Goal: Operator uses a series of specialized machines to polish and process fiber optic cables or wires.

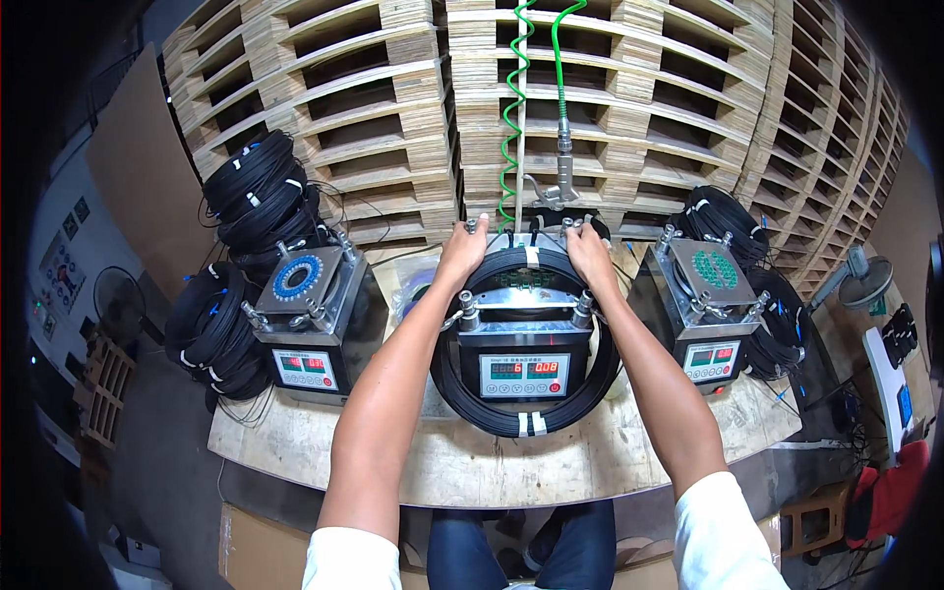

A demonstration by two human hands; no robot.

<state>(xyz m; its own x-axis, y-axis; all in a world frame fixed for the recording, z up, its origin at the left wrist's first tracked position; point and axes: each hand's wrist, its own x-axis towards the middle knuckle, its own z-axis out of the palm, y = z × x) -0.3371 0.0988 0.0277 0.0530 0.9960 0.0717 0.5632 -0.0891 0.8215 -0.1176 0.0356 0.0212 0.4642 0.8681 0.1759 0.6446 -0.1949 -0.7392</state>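
A: Where does the black cable coil [462,388] sit?

B: At frame centre, on the bench [492,462]; it rings the middle machine [523,354], its taped section facing the lower edge.

A: State of the hands?

B: The left hand [462,251] clasps the coil's far rim left of centre; the right hand [590,254] clasps it right of centre; both are closed upon the coil.

A: Surroundings?

B: A green spiral hose [511,108] hangs above; stacked pallets [364,98] fill the upper frame; further coils [251,187] lie upper left.
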